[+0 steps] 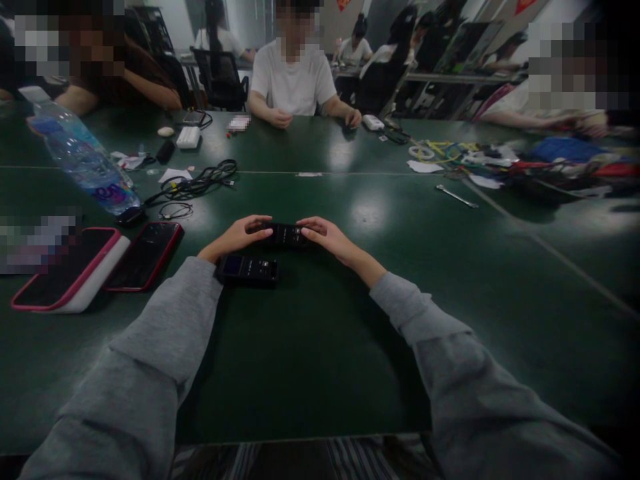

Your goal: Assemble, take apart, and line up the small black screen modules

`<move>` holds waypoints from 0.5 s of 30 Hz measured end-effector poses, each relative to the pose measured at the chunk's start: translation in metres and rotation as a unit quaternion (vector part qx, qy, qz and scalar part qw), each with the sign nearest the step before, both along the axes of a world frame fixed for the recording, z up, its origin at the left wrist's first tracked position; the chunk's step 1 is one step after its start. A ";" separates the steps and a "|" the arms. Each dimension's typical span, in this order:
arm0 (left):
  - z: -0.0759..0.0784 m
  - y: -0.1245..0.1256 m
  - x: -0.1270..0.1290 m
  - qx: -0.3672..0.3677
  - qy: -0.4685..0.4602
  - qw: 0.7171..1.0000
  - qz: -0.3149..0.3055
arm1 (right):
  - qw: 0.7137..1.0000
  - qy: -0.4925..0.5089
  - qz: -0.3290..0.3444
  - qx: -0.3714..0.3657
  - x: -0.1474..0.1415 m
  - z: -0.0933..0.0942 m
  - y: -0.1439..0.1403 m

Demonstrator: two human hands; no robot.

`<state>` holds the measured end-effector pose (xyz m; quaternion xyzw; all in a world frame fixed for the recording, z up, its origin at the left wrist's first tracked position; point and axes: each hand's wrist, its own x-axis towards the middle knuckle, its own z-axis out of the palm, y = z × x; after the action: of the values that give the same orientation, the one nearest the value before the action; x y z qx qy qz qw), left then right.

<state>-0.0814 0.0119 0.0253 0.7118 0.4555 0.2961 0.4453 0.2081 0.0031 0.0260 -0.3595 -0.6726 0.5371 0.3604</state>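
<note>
Creased grey sleeves (pixel 155 340) lead to both hands' fingers (pixel 314 235) pinching a black boxy device (pixel 286 235) at both ends.

The near device (pixel 249 270), a black rectangular box, lies flat on the tabletop (pixel 320 347), its long side from left to right; the dark screen is at its left end, small pale marks at its right. Beyond the near device and a little to the right is the far device (pixel 285 235), also black, with similar pale marks, almost parallel; I hold it at both ends, between my left grip (pixel 254 231) and my right grip (pixel 320 233).
</note>
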 end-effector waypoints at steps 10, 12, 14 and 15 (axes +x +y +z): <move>-0.003 0.000 0.001 0.047 0.019 0.999 0.013 | 1.000 -0.005 -0.003 -0.002 0.000 0.000 0.000; -0.002 0.000 0.001 0.046 0.019 0.999 0.013 | 1.000 -0.007 -0.004 -0.003 0.000 0.000 0.000; -0.001 -0.001 0.002 0.041 0.014 0.999 0.012 | 1.000 -0.007 -0.005 -0.004 0.000 0.000 0.000; 0.000 -0.001 0.003 0.037 0.012 0.999 0.013 | 1.000 -0.006 -0.004 -0.003 0.000 0.000 0.000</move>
<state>-0.0785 0.0105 0.0255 0.7256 0.4587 0.3094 0.4092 0.2077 0.0034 0.0256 -0.3669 -0.6714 0.5356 0.3573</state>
